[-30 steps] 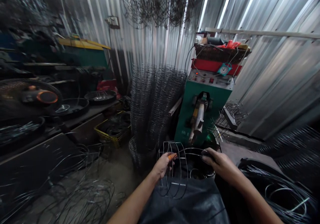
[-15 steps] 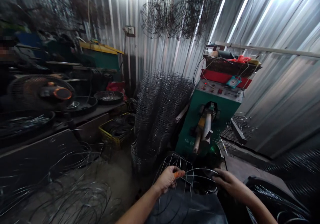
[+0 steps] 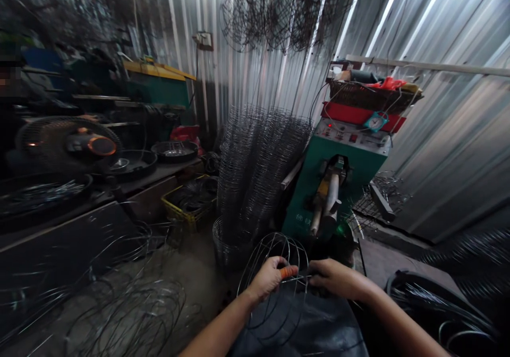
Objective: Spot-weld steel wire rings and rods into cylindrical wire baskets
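Note:
A round wire cage [image 3: 274,245] of bent metal rods rests over a dark apron [image 3: 314,325] at the bottom centre. My left hand [image 3: 271,280], with orange wrapping on a finger, is closed on the cage's wire near its right side. My right hand [image 3: 329,277] is closed beside it, pinching a thin wire close to the left fingertips. Just beyond both hands stands a green machine [image 3: 303,197] with thick metal electrode arms [image 3: 329,200].
Tall stacks of wire rings [image 3: 255,160] stand left of the machine. Loose wire hoops [image 3: 123,304] cover the floor at left. A yellow crate [image 3: 179,216], a fan [image 3: 71,144] and black trays [image 3: 175,158] are further back. At right is a black tub [image 3: 398,280] of wires.
My right hand has moved left, up close to my left hand. The wire that spanned the gap between them is now mostly hidden. The camera view has shifted slightly.

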The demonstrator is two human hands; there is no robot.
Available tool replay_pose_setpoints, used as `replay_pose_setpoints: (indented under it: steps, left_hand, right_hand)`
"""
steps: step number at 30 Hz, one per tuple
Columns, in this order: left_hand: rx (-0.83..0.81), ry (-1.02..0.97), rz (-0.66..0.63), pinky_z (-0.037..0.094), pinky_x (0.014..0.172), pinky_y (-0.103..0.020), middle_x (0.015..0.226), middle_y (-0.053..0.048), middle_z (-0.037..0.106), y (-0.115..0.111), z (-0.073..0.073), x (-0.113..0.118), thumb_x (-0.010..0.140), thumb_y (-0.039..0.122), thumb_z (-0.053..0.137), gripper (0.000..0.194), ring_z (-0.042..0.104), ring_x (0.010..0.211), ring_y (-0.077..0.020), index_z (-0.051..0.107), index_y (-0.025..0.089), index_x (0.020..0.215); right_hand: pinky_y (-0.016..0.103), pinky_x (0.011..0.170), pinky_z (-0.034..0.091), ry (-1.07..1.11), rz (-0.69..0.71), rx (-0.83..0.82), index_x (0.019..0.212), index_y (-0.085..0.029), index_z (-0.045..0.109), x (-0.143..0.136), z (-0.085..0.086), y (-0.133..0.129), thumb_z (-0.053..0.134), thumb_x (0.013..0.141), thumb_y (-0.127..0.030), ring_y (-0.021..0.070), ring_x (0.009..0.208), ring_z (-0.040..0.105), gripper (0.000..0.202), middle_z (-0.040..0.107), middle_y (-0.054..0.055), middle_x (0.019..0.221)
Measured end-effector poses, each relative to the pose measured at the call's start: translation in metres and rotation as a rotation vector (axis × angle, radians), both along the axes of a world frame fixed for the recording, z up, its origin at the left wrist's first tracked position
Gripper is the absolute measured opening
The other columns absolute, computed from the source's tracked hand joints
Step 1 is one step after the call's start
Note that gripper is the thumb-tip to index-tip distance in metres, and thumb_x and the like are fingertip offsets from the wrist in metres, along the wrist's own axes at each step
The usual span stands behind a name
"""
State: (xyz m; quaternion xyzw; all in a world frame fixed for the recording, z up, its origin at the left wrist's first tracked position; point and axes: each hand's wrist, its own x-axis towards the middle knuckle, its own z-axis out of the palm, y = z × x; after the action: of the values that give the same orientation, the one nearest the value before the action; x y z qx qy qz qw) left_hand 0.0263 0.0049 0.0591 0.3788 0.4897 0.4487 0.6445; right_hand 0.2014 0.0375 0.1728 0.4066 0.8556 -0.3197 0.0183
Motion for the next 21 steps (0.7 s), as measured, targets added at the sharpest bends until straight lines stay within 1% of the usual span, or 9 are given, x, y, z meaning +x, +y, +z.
replay_pose_setpoints:
  steps: [3, 5, 7, 10, 11, 13, 15, 16, 21]
  left_hand:
    - [0.008, -0.005, -0.011, 0.014, 0.038, -0.022, 0.050, 0.008, 0.038, 0.004, -0.003, 0.000, 0.058, 0.060, 0.065, 0.048, 0.024, 0.037, -0.0039, 0.049, 0.018, 0.075]
    - [0.010, -0.005, 0.000, 0.017, 0.039, -0.021, 0.054, 0.007, 0.042, 0.008, -0.005, -0.009, 0.060, 0.062, 0.062, 0.049, 0.027, 0.040, -0.0046, 0.052, 0.017, 0.077]
    - [0.063, 0.063, 0.017, 0.024, 0.043, -0.021, 0.059, 0.004, 0.047, 0.011, -0.008, -0.021, 0.057, 0.057, 0.068, 0.047, 0.034, 0.046, -0.0063, 0.055, 0.017, 0.078]
    - [0.201, 0.178, 0.028, 0.033, 0.052, -0.021, 0.070, 0.000, 0.055, 0.011, -0.014, -0.034, 0.050, 0.043, 0.078, 0.042, 0.045, 0.061, -0.0108, 0.059, 0.017, 0.077]
    - [0.219, 0.189, 0.006, 0.034, 0.054, -0.021, 0.073, -0.001, 0.056, 0.010, -0.016, -0.036, 0.051, 0.041, 0.078, 0.039, 0.047, 0.065, -0.0119, 0.060, 0.017, 0.077]
    - [0.185, 0.183, -0.062, 0.033, 0.051, -0.021, 0.069, 0.000, 0.055, 0.007, -0.020, -0.035, 0.057, 0.042, 0.074, 0.035, 0.046, 0.062, -0.0117, 0.061, 0.017, 0.078]
    - [0.123, 0.156, -0.100, 0.029, 0.046, -0.020, 0.060, 0.003, 0.050, 0.008, -0.022, -0.029, 0.061, 0.046, 0.071, 0.035, 0.041, 0.053, -0.0093, 0.059, 0.017, 0.077]
    - [0.099, 0.134, -0.087, 0.027, 0.044, -0.020, 0.057, 0.004, 0.047, 0.010, -0.023, -0.025, 0.062, 0.047, 0.069, 0.035, 0.038, 0.049, -0.0081, 0.057, 0.017, 0.076]
    - [0.052, 0.034, 0.056, 0.024, 0.043, -0.017, 0.058, 0.006, 0.042, 0.036, -0.019, 0.000, 0.059, 0.047, 0.071, 0.038, 0.036, 0.050, -0.0052, 0.052, 0.017, 0.070]
  right_hand:
    - [0.022, 0.054, 0.039, -0.038, 0.030, 0.140, 0.075, -0.020, 0.064, -0.003, -0.013, 0.001, 0.050, 0.073, -0.016, 0.0141, 0.059, 0.055, 0.015, 0.062, 0.001, 0.065]
    - [0.025, 0.061, 0.042, -0.011, -0.003, 0.271, 0.077, -0.020, 0.065, 0.010, -0.011, 0.006, 0.050, 0.074, -0.019, 0.0161, 0.066, 0.057, 0.015, 0.063, 0.003, 0.073]
    - [0.028, 0.070, 0.044, 0.068, -0.075, 0.347, 0.084, -0.021, 0.066, 0.032, -0.007, 0.012, 0.050, 0.077, -0.026, 0.0186, 0.076, 0.058, 0.018, 0.064, 0.005, 0.084]
    - [0.030, 0.076, 0.044, 0.237, -0.236, 0.310, 0.087, -0.020, 0.063, 0.071, -0.006, 0.019, 0.051, 0.078, -0.036, 0.0197, 0.081, 0.058, 0.022, 0.064, 0.005, 0.085]
    - [0.030, 0.074, 0.044, 0.283, -0.299, 0.283, 0.085, -0.019, 0.062, 0.082, -0.009, 0.020, 0.052, 0.077, -0.040, 0.0196, 0.079, 0.058, 0.024, 0.063, 0.004, 0.082]
    - [0.029, 0.070, 0.044, 0.354, -0.420, 0.240, 0.080, -0.018, 0.059, 0.097, -0.019, 0.020, 0.055, 0.074, -0.046, 0.0188, 0.073, 0.056, 0.029, 0.061, 0.003, 0.074]
    - [0.028, 0.067, 0.044, 0.419, -0.516, 0.218, 0.077, -0.018, 0.058, 0.105, -0.031, 0.020, 0.058, 0.071, -0.049, 0.0176, 0.070, 0.054, 0.032, 0.058, 0.001, 0.071]
    - [0.028, 0.066, 0.044, 0.452, -0.555, 0.210, 0.076, -0.018, 0.057, 0.107, -0.037, 0.021, 0.059, 0.070, -0.050, 0.0170, 0.069, 0.053, 0.032, 0.057, 0.000, 0.070]
    - [0.028, 0.067, 0.045, 0.583, -0.674, 0.186, 0.075, -0.018, 0.058, 0.111, -0.072, 0.029, 0.060, 0.068, -0.053, 0.0173, 0.070, 0.054, 0.036, 0.058, 0.001, 0.070]
